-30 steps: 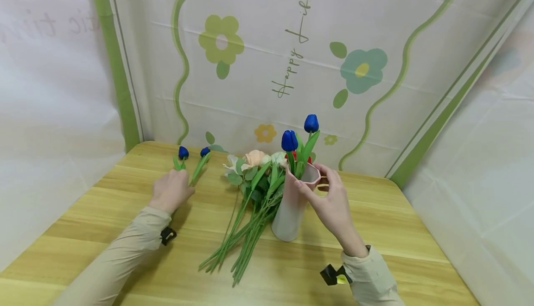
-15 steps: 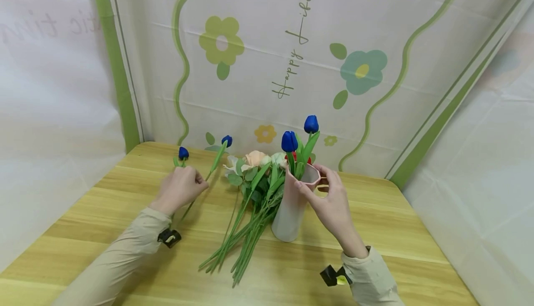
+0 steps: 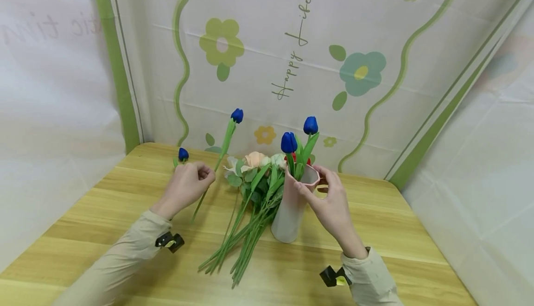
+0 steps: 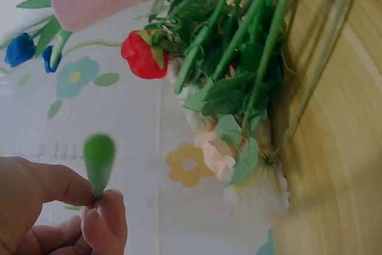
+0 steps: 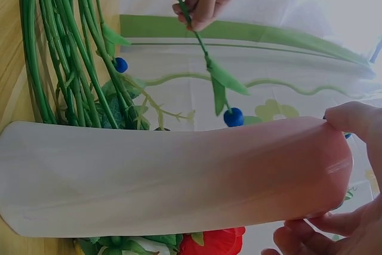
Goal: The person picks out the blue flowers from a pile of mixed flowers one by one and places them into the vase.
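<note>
Between thumb and fingers, my left hand (image 3: pixel 187 185) pinches the green stem of a blue tulip (image 3: pixel 237 115), its bloom raised above the table. In the right wrist view the same tulip (image 5: pixel 233 117) shows long leaves below its head. My right hand (image 3: pixel 331 199) grips the rim of a pink-and-white vase (image 3: pixel 289 213), thumb on the near side and fingers on the far side. Two blue tulips (image 3: pixel 289 142) stand in the vase. Another blue tulip (image 3: pixel 183 154) lies behind my left hand, its stem mostly hidden by it.
A pile of artificial flowers (image 3: pixel 255 159) with long green stems (image 3: pixel 246 245) lies left of the vase on the wooden table (image 3: pixel 375 232). A red flower (image 4: pixel 144 55) is among them. A printed cloth (image 3: pixel 267 65) hangs behind the table.
My left hand has lifted one blue tulip off the table and moved it right and upward, toward the vase. The right hand and the vase have stayed in place.
</note>
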Action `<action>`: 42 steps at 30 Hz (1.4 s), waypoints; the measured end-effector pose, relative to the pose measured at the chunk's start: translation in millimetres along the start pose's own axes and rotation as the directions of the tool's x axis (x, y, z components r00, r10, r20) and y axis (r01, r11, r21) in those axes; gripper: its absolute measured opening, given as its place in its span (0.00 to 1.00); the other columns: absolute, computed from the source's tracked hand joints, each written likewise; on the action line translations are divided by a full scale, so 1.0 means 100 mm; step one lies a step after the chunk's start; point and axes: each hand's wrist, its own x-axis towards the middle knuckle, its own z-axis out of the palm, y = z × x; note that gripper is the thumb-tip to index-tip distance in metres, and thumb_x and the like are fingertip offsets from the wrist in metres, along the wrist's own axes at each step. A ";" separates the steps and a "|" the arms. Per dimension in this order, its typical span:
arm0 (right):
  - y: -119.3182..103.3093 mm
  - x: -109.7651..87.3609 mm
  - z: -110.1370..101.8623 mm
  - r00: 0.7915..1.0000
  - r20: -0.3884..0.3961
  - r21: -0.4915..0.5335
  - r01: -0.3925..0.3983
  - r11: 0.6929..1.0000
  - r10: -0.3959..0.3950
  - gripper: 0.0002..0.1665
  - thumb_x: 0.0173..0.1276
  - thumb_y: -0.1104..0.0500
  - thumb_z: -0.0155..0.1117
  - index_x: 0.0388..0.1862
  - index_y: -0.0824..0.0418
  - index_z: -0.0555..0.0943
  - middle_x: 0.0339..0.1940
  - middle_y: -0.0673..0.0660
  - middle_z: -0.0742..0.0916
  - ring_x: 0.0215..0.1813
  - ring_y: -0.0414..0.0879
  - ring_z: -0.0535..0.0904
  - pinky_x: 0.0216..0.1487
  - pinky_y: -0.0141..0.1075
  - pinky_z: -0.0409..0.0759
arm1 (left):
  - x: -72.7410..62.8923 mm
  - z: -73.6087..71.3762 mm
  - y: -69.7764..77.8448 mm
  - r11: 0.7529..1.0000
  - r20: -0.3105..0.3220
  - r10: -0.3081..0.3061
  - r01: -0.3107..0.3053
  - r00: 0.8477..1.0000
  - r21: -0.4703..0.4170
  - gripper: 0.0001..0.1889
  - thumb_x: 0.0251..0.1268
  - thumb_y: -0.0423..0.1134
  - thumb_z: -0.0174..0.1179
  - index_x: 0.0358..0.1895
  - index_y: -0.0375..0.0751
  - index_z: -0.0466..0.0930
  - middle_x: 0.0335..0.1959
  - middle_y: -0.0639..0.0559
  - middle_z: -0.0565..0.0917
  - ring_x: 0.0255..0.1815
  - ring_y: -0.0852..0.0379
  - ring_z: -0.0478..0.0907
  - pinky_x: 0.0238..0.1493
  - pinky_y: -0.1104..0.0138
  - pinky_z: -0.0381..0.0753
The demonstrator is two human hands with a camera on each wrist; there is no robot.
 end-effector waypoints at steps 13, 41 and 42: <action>-0.02 -0.02 0.02 1.000 0.009 -0.010 -0.007 1.000 0.007 0.41 0.62 0.46 0.73 0.67 0.66 0.70 0.56 0.61 0.77 0.51 0.51 0.72 0.52 0.49 0.74 | -0.07 -0.03 0.21 0.986 -0.082 0.013 -0.027 0.997 -0.166 0.07 0.70 0.36 0.59 0.40 0.37 0.85 0.28 0.55 0.83 0.28 0.58 0.80 0.28 0.63 0.80; -0.75 -0.32 0.17 0.684 -0.161 -0.033 0.717 0.697 -0.711 0.03 0.64 0.66 0.62 0.33 0.65 0.81 0.35 0.58 0.82 0.32 0.47 0.76 0.36 0.32 0.74 | -0.54 0.39 0.91 0.729 -0.195 0.098 -0.204 0.976 -0.653 0.04 0.73 0.32 0.57 0.42 0.35 0.79 0.31 0.47 0.79 0.22 0.49 0.76 0.19 0.62 0.80; -0.76 -0.32 0.19 0.692 -0.137 -0.034 0.712 0.702 -0.708 0.03 0.65 0.65 0.62 0.33 0.64 0.82 0.35 0.57 0.82 0.33 0.46 0.76 0.36 0.32 0.75 | -0.56 0.41 0.92 0.729 -0.185 0.104 -0.201 0.977 -0.654 0.04 0.73 0.32 0.57 0.43 0.35 0.79 0.32 0.46 0.80 0.24 0.50 0.76 0.20 0.61 0.80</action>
